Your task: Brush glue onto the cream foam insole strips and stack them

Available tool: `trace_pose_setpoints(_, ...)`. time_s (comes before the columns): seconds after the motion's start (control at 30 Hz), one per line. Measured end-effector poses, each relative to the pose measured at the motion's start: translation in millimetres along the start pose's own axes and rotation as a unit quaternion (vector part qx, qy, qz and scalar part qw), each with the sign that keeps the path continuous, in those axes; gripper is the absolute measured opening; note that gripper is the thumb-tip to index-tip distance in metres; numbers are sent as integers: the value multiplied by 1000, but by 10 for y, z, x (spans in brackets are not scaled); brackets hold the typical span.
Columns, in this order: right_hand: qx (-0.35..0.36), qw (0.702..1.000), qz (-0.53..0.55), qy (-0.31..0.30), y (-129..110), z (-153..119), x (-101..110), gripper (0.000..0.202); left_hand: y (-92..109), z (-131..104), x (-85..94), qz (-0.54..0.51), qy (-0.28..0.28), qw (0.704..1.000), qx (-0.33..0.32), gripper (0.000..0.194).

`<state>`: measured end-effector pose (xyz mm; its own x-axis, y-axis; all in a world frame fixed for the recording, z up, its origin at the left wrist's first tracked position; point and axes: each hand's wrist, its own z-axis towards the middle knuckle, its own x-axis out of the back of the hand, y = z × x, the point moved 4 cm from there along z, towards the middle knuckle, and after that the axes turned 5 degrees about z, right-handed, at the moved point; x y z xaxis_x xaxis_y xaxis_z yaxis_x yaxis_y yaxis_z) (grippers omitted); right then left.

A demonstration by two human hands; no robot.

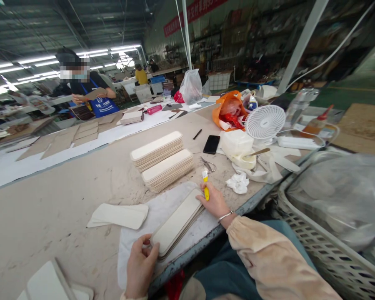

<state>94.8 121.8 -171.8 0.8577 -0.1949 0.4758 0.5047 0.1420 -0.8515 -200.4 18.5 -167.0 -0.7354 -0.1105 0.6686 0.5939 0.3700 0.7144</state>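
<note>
- Left hand [141,264]: nearest, at the near-left end of the strip pile [178,221]. Thumb on the top face, fingers bent at the end edge. Touching; can't tell if clamped or just steadying.
- Strip pile: pale, round-cornered, low, lying flat between both hands on a white sheet [127,250] near the table edge. Long axis slants from near-left to far-right, one hand per end. From the left hand it lies forward and right; from the right hand, back and left.
- Right hand [217,203]: at the pile's far-right end, fingers closed on a yellow-handled tool [206,192], white end pointing away. Hand is right by the pile end; exact fingertip contact unclear. Nearer hand to the far end; left is nearer to the near end.
- Loose strips [118,215]: left of the pile, fanned, overlapping the sheet's edge.
- Two tall stacks [167,166]: beyond the pile, side by side, also slanting away right, shallower in view. Neither hand touches them.
- Scissors [209,166]: just past the tool's white end.
- Phone [211,144]: farther, beyond the scissors.
- Co-worker [104,106]: well apart, across the table, holding a brown panel [95,93].
</note>
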Motion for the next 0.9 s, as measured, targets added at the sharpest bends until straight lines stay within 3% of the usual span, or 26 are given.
trace_pose_setpoints(0.13,12,1000,-7,3,-9,-4,15,28,14,-4,-12,-14,-3,1000,-5,37)
trace_pose_setpoints(0.27,21,1000,14,1,-17,-12,30,29,64,-10,-35,-162,-1,986,-37,33)
trace_pose_setpoints(0.43,4,996,88,0,-40,-13,69,28,347,-36,-37,-371,-6,929,-12,30)
trace_pose_setpoints(0.63,5,964,253,83,-121,30,259,33,799,-53,-33,-498,-58,865,1,23)
trace_pose_setpoints(0.77,-11,925,368,100,-183,64,402,42,796,-99,-105,-524,-58,849,33,27)
trace_pose_setpoints(0.9,-2,907,411,86,-269,64,504,42,617,-144,-215,-537,-38,839,79,43)
